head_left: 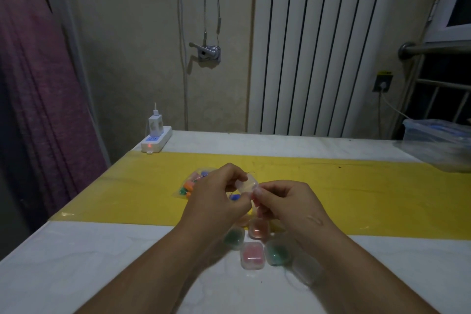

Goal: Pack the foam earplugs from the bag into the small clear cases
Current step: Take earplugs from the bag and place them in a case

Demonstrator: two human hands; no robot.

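Head view, clear case [246, 183] pinched between left hand [216, 194], right hand [285, 201] fingertips.

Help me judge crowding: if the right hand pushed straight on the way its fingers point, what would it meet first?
The small clear case it pinches; the right hand points left at it, with the left hand just behind, though depth is unclear.

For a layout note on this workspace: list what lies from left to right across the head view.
From the left: purple curtain → power strip → bag of earplugs → left hand → clear case, pinched by both hands → right hand → plastic container.
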